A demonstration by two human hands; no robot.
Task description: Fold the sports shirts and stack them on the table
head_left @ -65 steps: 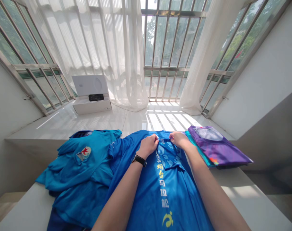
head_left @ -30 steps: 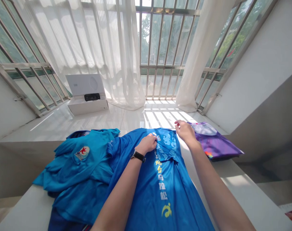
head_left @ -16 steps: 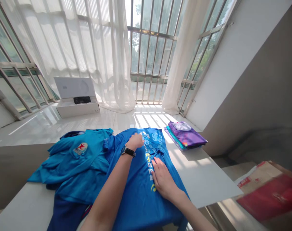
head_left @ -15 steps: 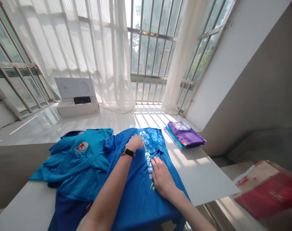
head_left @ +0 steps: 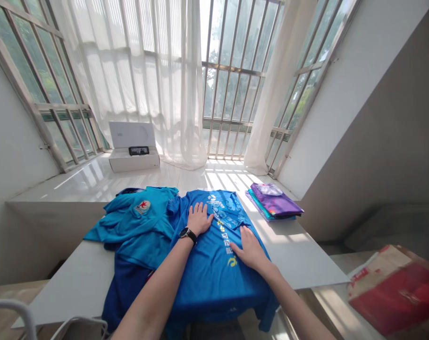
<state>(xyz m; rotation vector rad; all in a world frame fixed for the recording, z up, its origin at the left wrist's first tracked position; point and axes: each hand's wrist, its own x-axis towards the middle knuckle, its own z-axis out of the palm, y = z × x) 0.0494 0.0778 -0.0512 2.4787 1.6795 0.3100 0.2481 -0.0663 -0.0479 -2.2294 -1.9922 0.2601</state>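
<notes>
Sunlit barred window [head_left: 232,89], sheer curtain [head_left: 164,80]; white table [head_left: 311,262]. On it, blue shirt [head_left: 203,278], seemingly part folded: patterned flap [head_left: 232,208] turned in, left sleeve [head_left: 174,206] out. Loose heap [head_left: 138,233] at left looks undone; neat stack [head_left: 280,202] at right, done. My left hand [head_left: 199,220], right hand [head_left: 250,248] lie palm-down on shirt, fingers extended, gripping nothing.

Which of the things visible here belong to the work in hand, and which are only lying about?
In the work:
blue shirt, under the left hand and right hand
probably also the rumpled teal shirt and folded purple garment

Apparently just lying about:
open white box
black device on it
red-and-tan bag
</notes>
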